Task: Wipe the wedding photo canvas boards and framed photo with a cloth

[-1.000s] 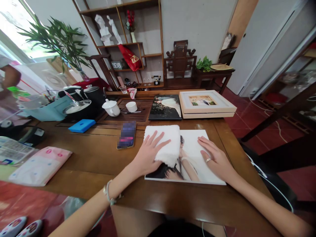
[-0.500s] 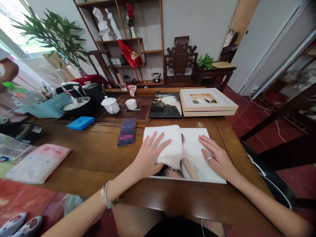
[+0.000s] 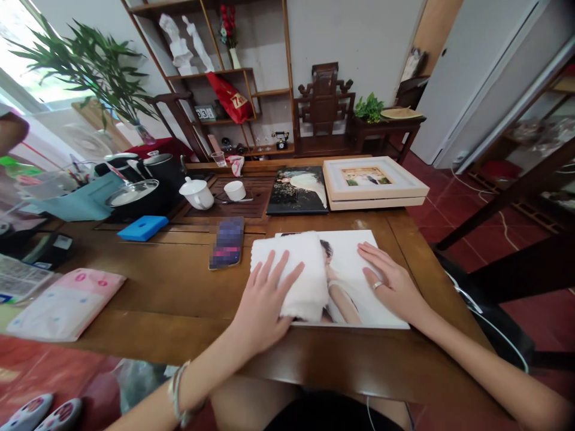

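Watch for snag/slip at the photo panel [image 3: 348, 263]
Your L hand [image 3: 265, 305], fingers spread, is flat on the white cloth [image 3: 309, 257], which seems to overhang the panel's L edge: drag hard & it could catch or bunch. Your R hand [image 3: 390, 284], fingers close tog. w/ thumb apart, rests on the panel's R side; press too lightly & the panel, near the front edge of the table [image 3: 179, 299], might slide

A brown table [image 3: 179, 293] bears a photo panel [image 3: 348, 269], phone [image 3: 227, 242], blue block [image 3: 142, 228].
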The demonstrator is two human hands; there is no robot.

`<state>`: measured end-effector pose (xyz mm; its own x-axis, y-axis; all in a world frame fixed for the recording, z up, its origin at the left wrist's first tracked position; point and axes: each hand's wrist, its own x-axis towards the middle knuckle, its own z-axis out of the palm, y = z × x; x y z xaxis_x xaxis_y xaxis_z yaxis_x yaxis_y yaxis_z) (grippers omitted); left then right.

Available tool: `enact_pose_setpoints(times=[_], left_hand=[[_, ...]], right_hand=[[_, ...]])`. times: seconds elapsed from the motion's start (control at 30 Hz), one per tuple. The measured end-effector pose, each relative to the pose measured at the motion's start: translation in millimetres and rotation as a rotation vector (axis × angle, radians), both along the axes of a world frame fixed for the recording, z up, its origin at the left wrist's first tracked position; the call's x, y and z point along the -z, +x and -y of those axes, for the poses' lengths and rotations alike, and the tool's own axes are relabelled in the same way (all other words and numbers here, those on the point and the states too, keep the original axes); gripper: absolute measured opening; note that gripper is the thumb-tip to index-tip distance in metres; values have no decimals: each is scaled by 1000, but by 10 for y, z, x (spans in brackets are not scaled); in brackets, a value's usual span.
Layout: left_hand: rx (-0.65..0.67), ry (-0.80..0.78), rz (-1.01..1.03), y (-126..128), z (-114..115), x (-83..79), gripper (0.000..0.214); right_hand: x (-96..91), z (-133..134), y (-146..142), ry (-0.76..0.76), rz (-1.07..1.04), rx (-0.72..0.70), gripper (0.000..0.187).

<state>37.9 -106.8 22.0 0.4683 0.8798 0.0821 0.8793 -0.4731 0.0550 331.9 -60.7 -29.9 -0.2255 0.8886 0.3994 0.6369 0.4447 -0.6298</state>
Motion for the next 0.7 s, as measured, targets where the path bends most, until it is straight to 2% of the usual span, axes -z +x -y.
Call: enact_pose_setpoints(times=[0.07, 0.13, 0.23, 0.3, 0.43, 0.57, 0.63, 0.7], left_hand=[[23, 14, -19, 13, 302, -9, 94], [59, 20, -26, 29, 496, -17, 98], [70, 5, -39, 52, 501, -16, 97], [36, -13, -50, 70, 329, -9, 92], [-30, -11, -50, 135, -227, -9, 80], [4, -15, -68, 216, -731, -49, 75], [38, -36, -74, 246, -845, -72, 75], [49, -46, -73, 266, -820, -83, 75]], right_hand=[[-1, -1, -8, 8, 2, 1, 40], [-3, -1, -15, 12, -2, 4, 40], [-7, 3, -21, 6, -1, 0, 41], [-6, 6, -20, 1, 3, -5, 41], [1, -3, -12, 10, 0, -4, 41], [-1, -32, -2, -3, -7, -2, 40], [-6, -42, -2, -6, -18, -2, 40], [-9, -44, -5, -6, -25, -3, 40]])
